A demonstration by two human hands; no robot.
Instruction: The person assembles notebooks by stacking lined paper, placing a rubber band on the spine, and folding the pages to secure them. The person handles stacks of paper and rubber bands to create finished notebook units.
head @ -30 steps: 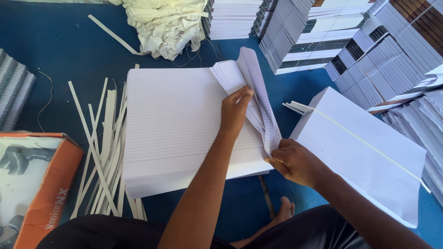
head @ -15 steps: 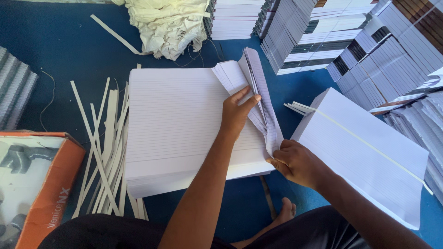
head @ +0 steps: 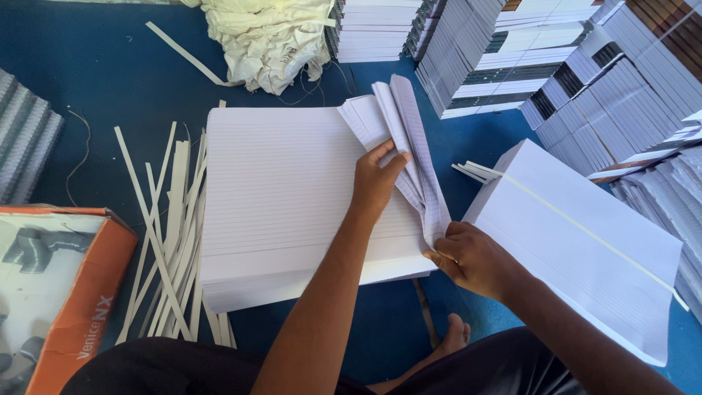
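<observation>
A thick stack of white ruled paper sheets (head: pixel 285 190) lies on the blue floor in front of me. Its right edge is lifted into a fan of several curled sheets (head: pixel 406 139). My left hand (head: pixel 376 183) rests flat on the stack with its fingers pressed against the fanned sheets. My right hand (head: pixel 472 260) pinches the near right corner of those lifted sheets. A second stack of ruled paper (head: pixel 585 241), with a thin white strip across it, lies tilted just right of my right hand.
Loose white paper strips (head: pixel 172 234) lie left of the stack. An orange cardboard box (head: pixel 58 285) sits at lower left. Crumpled white cloth (head: pixel 270 40) lies at the top. Piles of bound notebooks (head: pixel 585 80) fill the upper right. My bare foot (head: pixel 453 338) shows below.
My left hand's fingers have shifted slightly along the fanned sheets, which now spread a little wider. My right hand keeps its pinch on the corner.
</observation>
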